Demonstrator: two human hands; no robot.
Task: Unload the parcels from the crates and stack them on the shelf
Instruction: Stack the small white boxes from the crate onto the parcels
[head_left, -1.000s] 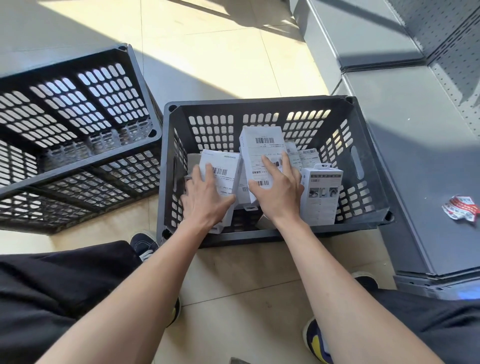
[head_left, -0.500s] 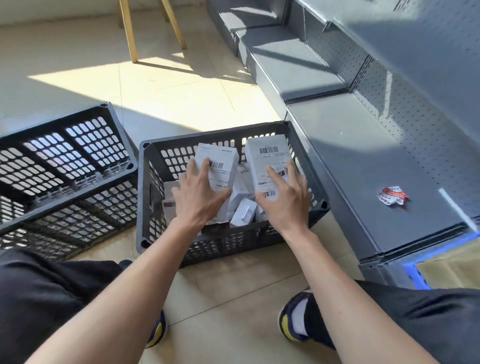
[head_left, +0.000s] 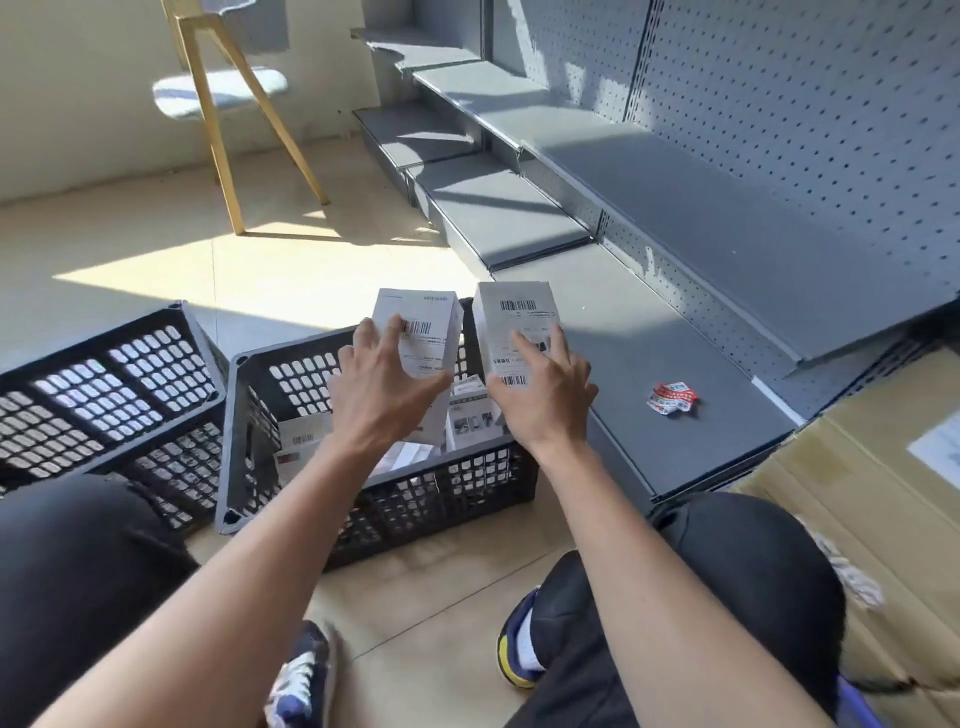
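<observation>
The left hand grips a white rectangular cardboard parcel with a barcode label, fingers spread over its labelled face and thumb curled round its right edge. The right hand grips a second white barcode-labelled parcel in the same manner, fingers on the face and thumb at the left edge. Both parcels are upright, side by side with a narrow gap between them, and raised above the rim of the black perforated plastic crate that stands on the tiled floor. Further white parcels lie inside this crate. A second black perforated crate lies tilted just to the left, touching the first. The grey metal shelf runs along the right of the crate; a crumpled red-and-white label lies on it. A brown cardboard box stands at the near right.
</observation>
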